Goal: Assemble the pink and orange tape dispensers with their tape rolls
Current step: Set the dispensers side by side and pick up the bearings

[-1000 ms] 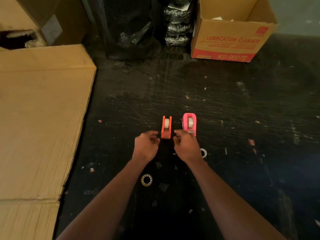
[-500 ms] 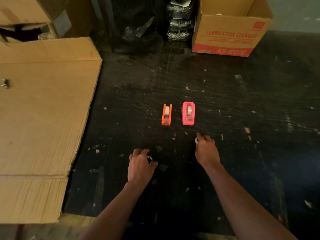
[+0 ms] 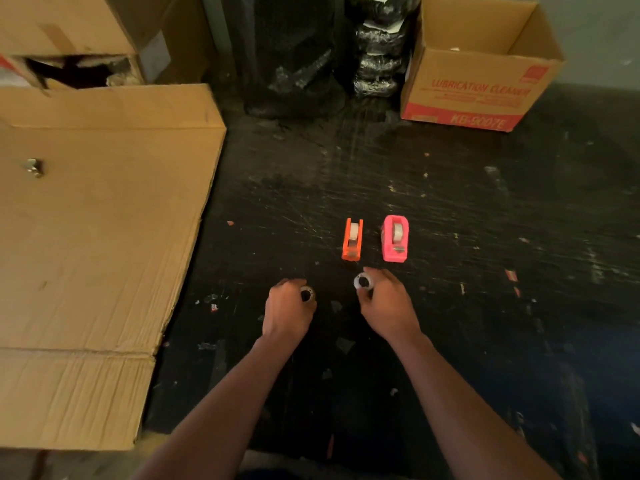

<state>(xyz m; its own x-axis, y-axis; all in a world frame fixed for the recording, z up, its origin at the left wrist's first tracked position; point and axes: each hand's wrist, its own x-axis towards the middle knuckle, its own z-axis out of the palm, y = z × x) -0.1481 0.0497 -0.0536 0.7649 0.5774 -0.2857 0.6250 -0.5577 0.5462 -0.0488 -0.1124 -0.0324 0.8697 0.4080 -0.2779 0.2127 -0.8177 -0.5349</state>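
Tape rolls (image 3: 363, 282) half-hidden in both hands' fingers (image 3: 372, 273) — dispensers (image 3: 394, 239) beyond, untouched

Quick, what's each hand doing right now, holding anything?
Left hand: closed on a small tape roll.
Right hand: closed on a white tape roll, just short of the dispensers.

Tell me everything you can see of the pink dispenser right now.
The pink dispenser is a small bright pink plastic body with rounded corners, standing upright on the scuffed black floor. A pale tape roll sits in its open slot, with a grey cutter at the near end. It stands right of the orange dispenser, apart from it. Neither hand touches it.
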